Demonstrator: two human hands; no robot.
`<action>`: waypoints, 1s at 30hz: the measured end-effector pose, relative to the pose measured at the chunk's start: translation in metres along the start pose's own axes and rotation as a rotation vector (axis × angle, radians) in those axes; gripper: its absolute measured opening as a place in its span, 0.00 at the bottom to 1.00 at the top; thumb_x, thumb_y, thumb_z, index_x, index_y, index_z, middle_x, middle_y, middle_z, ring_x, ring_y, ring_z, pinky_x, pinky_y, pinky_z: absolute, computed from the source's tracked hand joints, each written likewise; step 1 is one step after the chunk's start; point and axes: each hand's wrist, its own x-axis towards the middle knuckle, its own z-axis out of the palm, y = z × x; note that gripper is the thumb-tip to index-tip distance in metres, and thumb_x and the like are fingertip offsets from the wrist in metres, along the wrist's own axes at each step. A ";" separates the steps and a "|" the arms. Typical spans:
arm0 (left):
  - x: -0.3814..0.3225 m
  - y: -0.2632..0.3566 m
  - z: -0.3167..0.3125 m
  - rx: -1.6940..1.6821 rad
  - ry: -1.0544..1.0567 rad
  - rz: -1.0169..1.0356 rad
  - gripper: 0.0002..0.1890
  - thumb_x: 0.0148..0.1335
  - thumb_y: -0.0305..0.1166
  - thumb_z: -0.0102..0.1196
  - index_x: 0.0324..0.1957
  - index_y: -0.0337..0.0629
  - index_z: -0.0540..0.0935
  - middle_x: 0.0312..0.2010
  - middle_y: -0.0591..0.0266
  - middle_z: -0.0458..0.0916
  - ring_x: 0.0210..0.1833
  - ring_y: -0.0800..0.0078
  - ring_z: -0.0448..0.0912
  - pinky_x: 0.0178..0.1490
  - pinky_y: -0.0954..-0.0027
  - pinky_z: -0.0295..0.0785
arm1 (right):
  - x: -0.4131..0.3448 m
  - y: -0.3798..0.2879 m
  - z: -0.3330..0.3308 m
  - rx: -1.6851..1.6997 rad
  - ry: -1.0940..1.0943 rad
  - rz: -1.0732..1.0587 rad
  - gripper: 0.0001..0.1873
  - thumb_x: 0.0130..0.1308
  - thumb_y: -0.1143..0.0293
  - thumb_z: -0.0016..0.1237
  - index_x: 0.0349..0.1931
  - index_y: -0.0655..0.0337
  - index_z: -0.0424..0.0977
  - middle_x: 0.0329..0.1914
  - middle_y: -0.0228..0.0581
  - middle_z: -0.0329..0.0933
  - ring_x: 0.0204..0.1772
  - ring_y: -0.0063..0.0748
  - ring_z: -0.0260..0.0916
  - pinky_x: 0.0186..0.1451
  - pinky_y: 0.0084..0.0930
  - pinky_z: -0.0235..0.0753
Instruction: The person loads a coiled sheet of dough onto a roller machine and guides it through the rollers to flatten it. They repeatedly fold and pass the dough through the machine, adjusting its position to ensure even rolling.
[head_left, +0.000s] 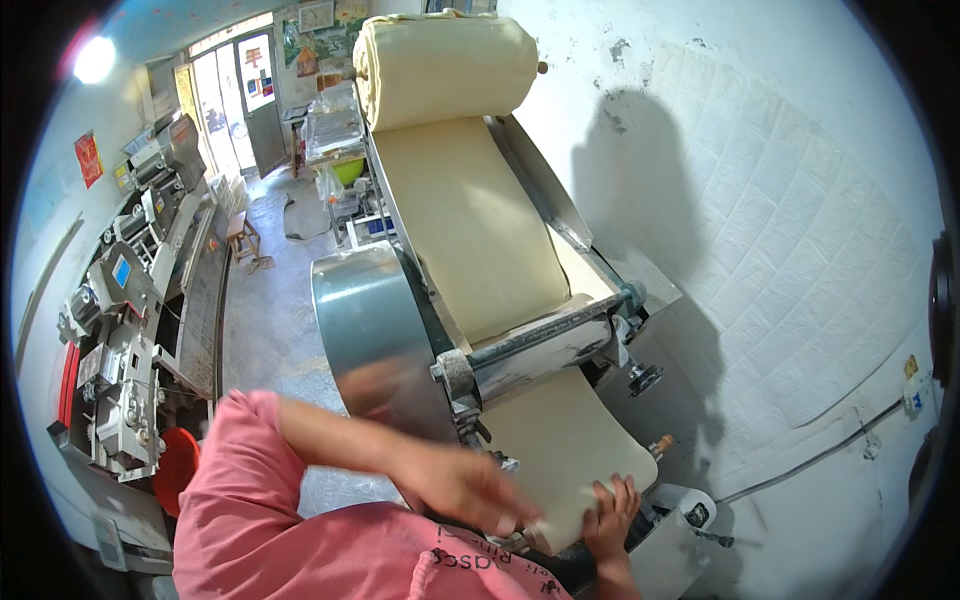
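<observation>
A pale dough sheet comes out below the steel roller of a dough sheeter and curves over a roll in front of me. A wooden rod end sticks out at that roll's right side. My right hand rests on the near face of the dough, fingers spread. My left hand is motion-blurred above the left part of the sheet; whether it touches the dough is unclear. Further up, a thick dough roll sits on a rod, and its sheet runs down the sloping feed bed to the rollers.
A rounded green machine cover stands left of the rollers. A handwheel juts out on the right, near the white wall. Other machines line the left wall, with a red basin and a wooden stool nearby.
</observation>
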 end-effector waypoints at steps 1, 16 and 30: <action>-0.008 0.044 -0.029 0.285 0.090 -0.186 0.22 0.63 0.37 0.51 0.57 0.38 0.69 0.54 0.55 0.72 0.57 0.67 0.70 0.60 0.67 0.64 | -0.008 0.006 -0.002 -0.001 0.049 0.004 0.17 0.50 0.66 0.48 0.42 0.57 0.72 0.52 0.48 0.63 0.60 0.52 0.55 0.62 0.54 0.48; -0.093 0.147 -0.330 2.140 1.577 -0.736 0.35 0.55 0.51 0.52 0.65 0.54 0.60 0.68 0.59 0.48 0.71 0.63 0.46 0.68 0.50 0.42 | 0.006 0.012 0.012 -0.055 -0.116 0.152 0.25 0.54 0.57 0.43 0.54 0.50 0.69 0.66 0.48 0.54 0.70 0.56 0.44 0.67 0.56 0.40; 0.103 -0.227 0.027 0.859 0.505 -0.081 0.31 0.68 0.47 0.29 0.68 0.41 0.46 0.70 0.49 0.39 0.72 0.54 0.36 0.70 0.52 0.32 | -0.014 0.023 0.004 0.028 -0.106 0.163 0.24 0.58 0.59 0.44 0.57 0.44 0.66 0.69 0.38 0.47 0.72 0.50 0.39 0.66 0.56 0.42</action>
